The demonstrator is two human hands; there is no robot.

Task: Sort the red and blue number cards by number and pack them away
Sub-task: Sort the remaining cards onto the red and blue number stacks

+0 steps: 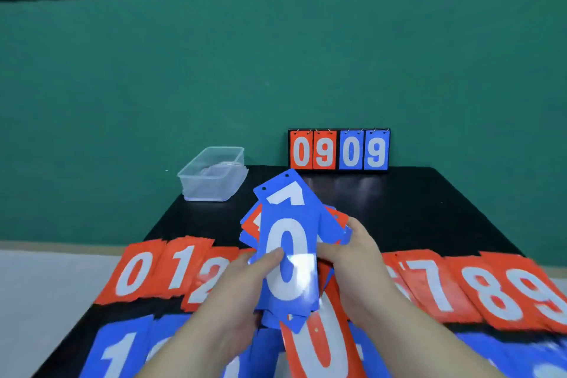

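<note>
A person is holding a loose fan of blue and red number cards (333, 224) above the middle of a black table (399, 209). The left hand (245, 279) is pinching the fan's left side, thumb lying across the top card, a blue 0 (291, 273). The right hand (356, 258) is curling its fingers around the fan's right edge. Below, a row of red cards (135, 273), 0 at the left and 9 at the right, is spanning the table edge to edge, its middle hidden by the hands. A row of blue cards (122, 350) is running along the near edge. Bare tabletop is lying open beyond the hands. A clear plastic box (213, 175) is sitting at the far left corner. A flip scoreboard (339, 149) reading 0909 is standing at the far edge.
</note>
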